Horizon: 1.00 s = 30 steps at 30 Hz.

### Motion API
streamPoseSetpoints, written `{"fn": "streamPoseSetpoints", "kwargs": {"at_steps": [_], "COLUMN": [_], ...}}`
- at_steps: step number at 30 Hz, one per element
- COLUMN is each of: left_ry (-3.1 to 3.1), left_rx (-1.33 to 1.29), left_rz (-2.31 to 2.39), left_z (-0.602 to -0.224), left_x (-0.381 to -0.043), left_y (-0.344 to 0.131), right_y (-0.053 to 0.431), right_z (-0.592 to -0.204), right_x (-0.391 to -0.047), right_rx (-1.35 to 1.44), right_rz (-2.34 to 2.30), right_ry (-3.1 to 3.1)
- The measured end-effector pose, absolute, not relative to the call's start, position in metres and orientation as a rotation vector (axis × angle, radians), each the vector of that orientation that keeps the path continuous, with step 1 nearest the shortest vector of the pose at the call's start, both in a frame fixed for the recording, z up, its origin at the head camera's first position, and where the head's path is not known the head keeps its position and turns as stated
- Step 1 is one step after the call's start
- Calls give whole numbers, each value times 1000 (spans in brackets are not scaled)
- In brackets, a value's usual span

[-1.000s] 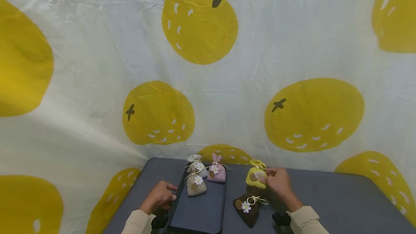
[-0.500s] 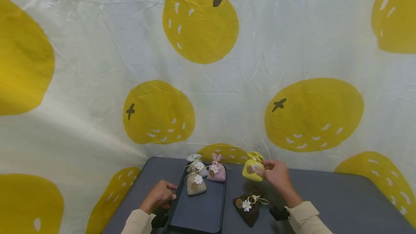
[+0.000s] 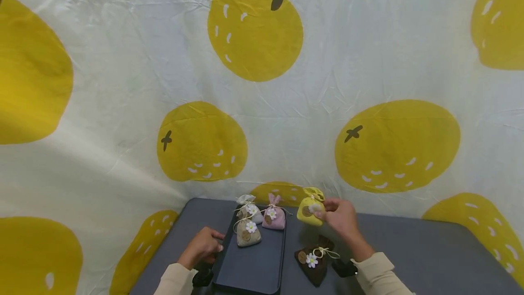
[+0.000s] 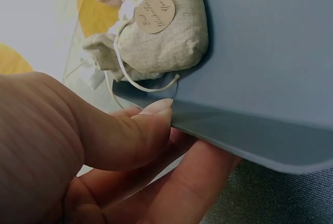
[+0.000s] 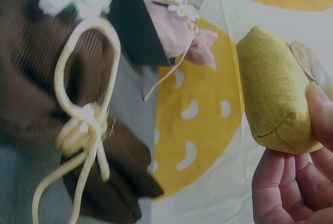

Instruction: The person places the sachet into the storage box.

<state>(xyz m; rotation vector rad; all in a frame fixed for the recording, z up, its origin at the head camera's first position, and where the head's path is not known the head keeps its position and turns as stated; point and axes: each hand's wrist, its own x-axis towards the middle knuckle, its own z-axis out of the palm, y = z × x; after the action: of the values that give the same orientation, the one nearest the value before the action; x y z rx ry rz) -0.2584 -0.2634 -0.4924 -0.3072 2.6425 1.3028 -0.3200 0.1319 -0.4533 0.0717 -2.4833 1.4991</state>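
My right hand (image 3: 343, 216) pinches a small yellow drawstring pouch (image 3: 309, 207) by its side, held up above the table. In the right wrist view the pouch (image 5: 276, 94) shows its base, with thumb in front and fingers behind. A dark tray (image 3: 254, 270) lies to its left, and my left hand (image 3: 203, 246) grips the tray's left rim between thumb and fingers. Inside the tray sit a beige pouch (image 3: 248, 236), a pink pouch (image 3: 278, 221) and a whitish pouch (image 3: 257, 216) at the far end. A brown pouch (image 3: 315, 270) with a cream cord lies right of the tray.
The grey table (image 3: 413, 249) reaches to a hanging white cloth (image 3: 294, 149) printed with big yellow fruit, close behind the tray. Loose cords from the pouches trail over the tray's far rim.
The right hand has lifted the yellow pouch from beside the brown pouch and carried it up and left toward the tray. My left hand stays at the rim.
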Motion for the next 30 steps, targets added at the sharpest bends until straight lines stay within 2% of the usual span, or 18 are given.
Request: {"fn": "streamPoseSetpoints", "kwargs": {"at_steps": [30], "left_ry": [2657], "left_rx": [-288], "left_rz": [1282], "left_z": [-494], "left_x": [-260], "left_y": [-264], "right_y": [68], "right_z": [-445], "right_x": [-314], "right_rx": [125], "right_rz": [1608], "right_ry": [-2361]}}
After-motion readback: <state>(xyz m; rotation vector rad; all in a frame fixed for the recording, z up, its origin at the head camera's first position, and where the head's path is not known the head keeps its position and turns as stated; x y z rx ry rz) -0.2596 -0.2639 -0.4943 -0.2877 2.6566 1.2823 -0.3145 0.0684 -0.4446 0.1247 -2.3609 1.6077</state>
